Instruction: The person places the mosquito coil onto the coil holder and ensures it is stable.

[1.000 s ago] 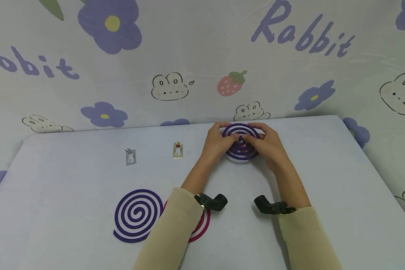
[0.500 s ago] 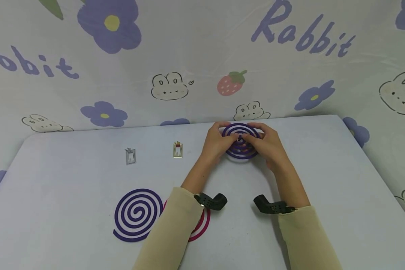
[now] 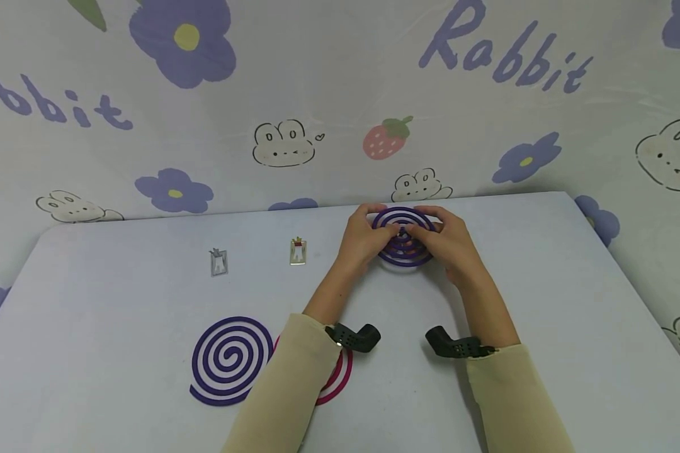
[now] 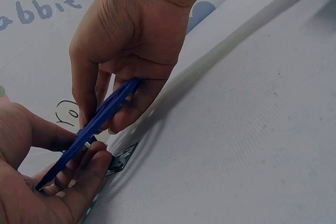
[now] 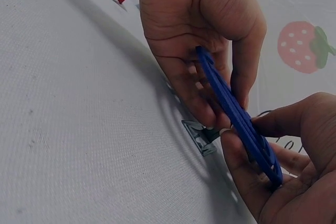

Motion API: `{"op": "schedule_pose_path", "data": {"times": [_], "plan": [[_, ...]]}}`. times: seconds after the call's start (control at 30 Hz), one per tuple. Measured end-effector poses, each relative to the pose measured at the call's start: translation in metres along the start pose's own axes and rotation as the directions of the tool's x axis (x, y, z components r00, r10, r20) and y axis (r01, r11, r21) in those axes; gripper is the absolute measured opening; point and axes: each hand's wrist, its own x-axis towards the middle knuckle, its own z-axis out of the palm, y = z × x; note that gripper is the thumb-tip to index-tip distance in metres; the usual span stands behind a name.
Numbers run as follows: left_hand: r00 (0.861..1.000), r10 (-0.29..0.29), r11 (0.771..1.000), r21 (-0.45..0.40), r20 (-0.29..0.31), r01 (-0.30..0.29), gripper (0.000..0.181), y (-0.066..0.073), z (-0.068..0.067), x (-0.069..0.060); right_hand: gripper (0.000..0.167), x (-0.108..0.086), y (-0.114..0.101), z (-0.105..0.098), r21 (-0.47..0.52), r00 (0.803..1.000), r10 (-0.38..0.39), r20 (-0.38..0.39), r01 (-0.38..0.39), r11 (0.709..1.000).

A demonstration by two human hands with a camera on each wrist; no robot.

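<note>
With my left hand [image 3: 364,238] and right hand [image 3: 451,242] I pinched the round purple coil [image 3: 405,254], its flat face turned up toward me, between them.

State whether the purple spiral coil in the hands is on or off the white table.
Off: the left hand and right hand grip the coil, wrist views showing fingers between it and the white table.

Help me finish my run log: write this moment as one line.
left hand: grips tilted purple spiral; right hand: grips same spiral; beneath: dark metal stand; table: silver stand, gold stand, flat purple spiral, red spiral
</note>
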Motion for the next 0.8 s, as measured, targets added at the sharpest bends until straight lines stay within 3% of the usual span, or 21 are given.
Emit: {"op": "schedule_pose_path", "data": {"times": [0.8], "plan": [[1.000,0.022,1.000,-0.009,0.004,-0.022,0.047,-0.0002,0.0004,-0.0015,0.059,0.0009,0.0027,0.0012,-0.002,0.999,-0.048,0.004,0.048,0.999]]}}
